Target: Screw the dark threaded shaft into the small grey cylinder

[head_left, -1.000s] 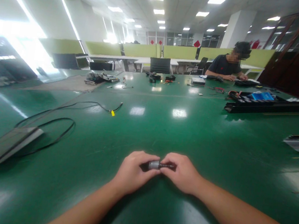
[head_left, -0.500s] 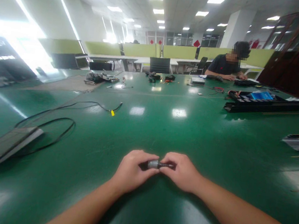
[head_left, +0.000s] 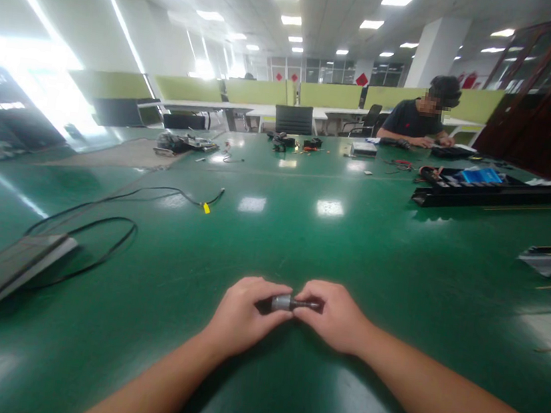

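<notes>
Between my two hands lies a small cylindrical metal part [head_left: 282,302], grey and wider on the left, with a thin dark shaft running out to the right. My left hand [head_left: 245,313] pinches the wide body between thumb and fingers. Thumb and forefinger of my right hand [head_left: 335,316] close on the thin shaft. The part is held level, low over the green tabletop [head_left: 270,246]; whether it touches the surface I cannot tell. Its left end is partly hidden inside my left hand.
At left lie a dark flat panel [head_left: 11,268] and a black cable [head_left: 126,232] with a yellow tag [head_left: 206,208]. Far right, a long black rail [head_left: 498,195] carries a blue piece [head_left: 481,175]. A person [head_left: 416,120] sits at the far right edge. Small parts lie at the back.
</notes>
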`<state>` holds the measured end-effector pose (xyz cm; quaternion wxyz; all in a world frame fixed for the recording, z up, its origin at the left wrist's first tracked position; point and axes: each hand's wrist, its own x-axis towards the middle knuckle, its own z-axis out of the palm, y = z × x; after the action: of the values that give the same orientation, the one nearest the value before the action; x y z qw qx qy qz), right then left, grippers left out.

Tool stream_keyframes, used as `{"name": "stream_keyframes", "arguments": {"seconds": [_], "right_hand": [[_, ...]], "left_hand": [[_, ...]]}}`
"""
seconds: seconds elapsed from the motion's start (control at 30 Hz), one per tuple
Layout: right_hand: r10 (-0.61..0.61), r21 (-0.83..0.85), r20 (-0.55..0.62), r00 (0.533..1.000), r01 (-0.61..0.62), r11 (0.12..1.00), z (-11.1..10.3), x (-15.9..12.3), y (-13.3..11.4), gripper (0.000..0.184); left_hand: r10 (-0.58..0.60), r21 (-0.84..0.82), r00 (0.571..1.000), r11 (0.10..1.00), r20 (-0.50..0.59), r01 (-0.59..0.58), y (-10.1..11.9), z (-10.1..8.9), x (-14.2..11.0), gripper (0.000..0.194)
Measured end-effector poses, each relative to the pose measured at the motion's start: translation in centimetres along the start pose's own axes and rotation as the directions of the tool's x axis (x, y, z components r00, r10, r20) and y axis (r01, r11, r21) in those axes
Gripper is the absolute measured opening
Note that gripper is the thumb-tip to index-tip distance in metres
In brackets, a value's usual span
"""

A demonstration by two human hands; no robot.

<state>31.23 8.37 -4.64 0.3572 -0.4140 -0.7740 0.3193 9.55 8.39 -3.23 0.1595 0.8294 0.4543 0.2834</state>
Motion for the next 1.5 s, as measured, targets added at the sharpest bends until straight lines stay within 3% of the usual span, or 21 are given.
{"name": "stream_keyframes", "arguments": {"seconds": [1.5], "right_hand": [[0.093, 0.024, -0.005, 0.996, -0.093, 0.995, -0.06, -0.12, -0.41, 0.003]], "left_hand": [[0.020, -0.030, 1.000, 0.999, -0.016, -0.021, 0.07, -0.41, 0.26, 0.029]]}}
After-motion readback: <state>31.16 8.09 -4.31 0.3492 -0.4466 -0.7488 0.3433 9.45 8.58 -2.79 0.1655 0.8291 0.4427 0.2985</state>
